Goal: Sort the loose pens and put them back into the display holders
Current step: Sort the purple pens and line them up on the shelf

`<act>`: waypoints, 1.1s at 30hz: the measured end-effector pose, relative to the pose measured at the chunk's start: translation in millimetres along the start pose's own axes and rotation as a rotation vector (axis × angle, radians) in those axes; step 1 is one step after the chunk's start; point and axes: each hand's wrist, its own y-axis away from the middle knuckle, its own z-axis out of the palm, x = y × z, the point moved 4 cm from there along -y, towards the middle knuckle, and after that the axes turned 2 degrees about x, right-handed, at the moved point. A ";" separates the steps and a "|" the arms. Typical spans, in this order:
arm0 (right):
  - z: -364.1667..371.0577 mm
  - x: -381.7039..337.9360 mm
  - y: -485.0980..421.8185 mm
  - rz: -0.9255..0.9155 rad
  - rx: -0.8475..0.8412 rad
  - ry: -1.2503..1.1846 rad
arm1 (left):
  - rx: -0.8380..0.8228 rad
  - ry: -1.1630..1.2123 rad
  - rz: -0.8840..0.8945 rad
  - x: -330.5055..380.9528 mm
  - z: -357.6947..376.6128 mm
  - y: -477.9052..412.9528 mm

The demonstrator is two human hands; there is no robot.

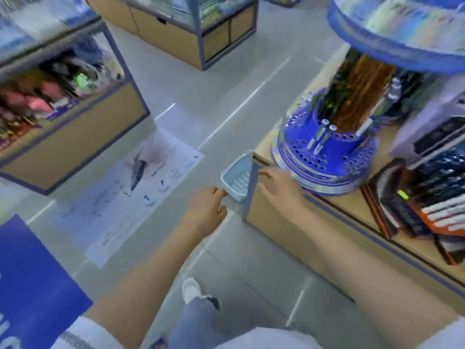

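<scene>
Just beside pen carousel (324, 153), basket (234, 176) between left hand (207, 207), grip unclear, and spread-fingered, empty right hand (280, 188).

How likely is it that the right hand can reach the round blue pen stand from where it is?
Probably yes. The right hand is open at the counter edge, just beside the blue pen stand, with nothing between them.

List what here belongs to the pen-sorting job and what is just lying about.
Job: round blue pen holder; pens standing in it; small pale-blue basket, likely; left hand and right hand beside it.
Lying about: floor poster; boxed sets at right; shelf goods; blue sign.
</scene>
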 end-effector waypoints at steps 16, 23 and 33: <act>36.2 -65.4 -327.1 0.131 0.164 0.096 | 0.012 -0.039 0.143 -185.2 -133.4 -261.3; 19.1 -19.6 -503.4 0.216 0.214 0.054 | -0.026 -0.095 0.267 -187.8 -175.3 -466.9; -74.7 94.9 -680.6 0.397 0.366 0.130 | -0.042 -0.142 0.554 -113.4 -210.6 -745.3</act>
